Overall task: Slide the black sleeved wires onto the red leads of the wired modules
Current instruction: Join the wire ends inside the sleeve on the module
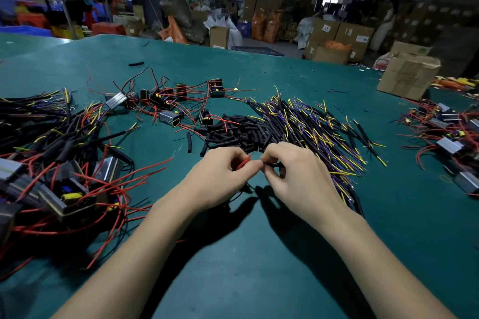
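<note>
Left hand [220,176] pinching a red lead [243,162] between thumb and fingertips, tip aimed right; right hand [298,176] curled round a black sleeved wire [274,164], its open end facing the lead, the two ends touching or all but touching between the knuckles, low over the green table [259,267]. Module on that lead hidden under the left palm, so not possible to say how it hangs. Just beyond the hands, a heap of short black sleeves [233,132], and to its right the fan of sleeved wires [311,124] with yellow and purple tails. Bare modules [166,101] with loose red leads farther back; a tangle of finished ones [57,163] at near left, apparently already sleeved; another pile [445,132] at far right beside a carton [407,77]. Step in hand, by the look of it: starting the sleeve over the lead tip. Best done with the lead gripped close to its end to keep it from buckling, strands kept together, sleeve mouth held round rather than squashed flat, both pieces in one line, then fed on with small pushes and a slight twist. Likely snag: frayed strands catching on the sleeve lip.
</note>
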The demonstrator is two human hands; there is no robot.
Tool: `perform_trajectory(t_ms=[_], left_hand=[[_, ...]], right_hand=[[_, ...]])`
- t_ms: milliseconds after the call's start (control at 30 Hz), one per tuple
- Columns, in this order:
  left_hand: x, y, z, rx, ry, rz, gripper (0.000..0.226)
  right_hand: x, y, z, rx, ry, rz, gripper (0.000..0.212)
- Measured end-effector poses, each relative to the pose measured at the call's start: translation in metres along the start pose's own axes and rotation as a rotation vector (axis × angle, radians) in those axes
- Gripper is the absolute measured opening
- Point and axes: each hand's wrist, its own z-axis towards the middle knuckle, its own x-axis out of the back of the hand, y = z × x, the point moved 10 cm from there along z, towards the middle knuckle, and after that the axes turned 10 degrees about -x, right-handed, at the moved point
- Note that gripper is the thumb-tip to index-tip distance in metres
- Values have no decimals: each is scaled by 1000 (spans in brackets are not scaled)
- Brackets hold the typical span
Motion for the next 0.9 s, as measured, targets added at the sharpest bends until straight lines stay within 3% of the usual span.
perform_trajectory(t_ms=[333,633,900], left_hand=[[7,-2,1,52,53,-154,18],[10,4,0,9,67,-99,18],[8,3,-1,16,31,-92,21]], right_hand=[[3,6,2,-9,33,80,6],[-6,5,4,43,-20,236,8],[-1,6,5,69,38,228,13]])
